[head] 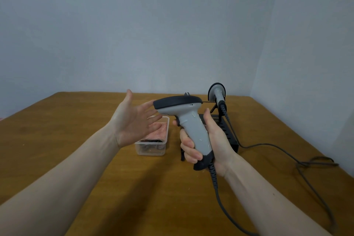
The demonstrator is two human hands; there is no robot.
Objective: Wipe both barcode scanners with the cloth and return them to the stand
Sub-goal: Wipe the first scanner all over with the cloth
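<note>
Above the wooden table, the right hand grips a grey barcode scanner by its handle, fingers wrapped round the front and thumb up the back, so the handle stands close to upright and the dark head points left toward the other hand. The left hand is spread flat and holds nothing, palm turned toward the scanner's nose, its fingertips just beside or perhaps touching the head; which, I cannot tell. The pink cloth lies in a clear plastic tub on the table directly beneath and just beyond that empty hand, so the left hand is plainly the nearer one to fetch it, by dropping down and a little forward. A second scanner sits on the black stand behind the right hand, its cable trailing off to the right. Wiping looks not yet begun.
</note>
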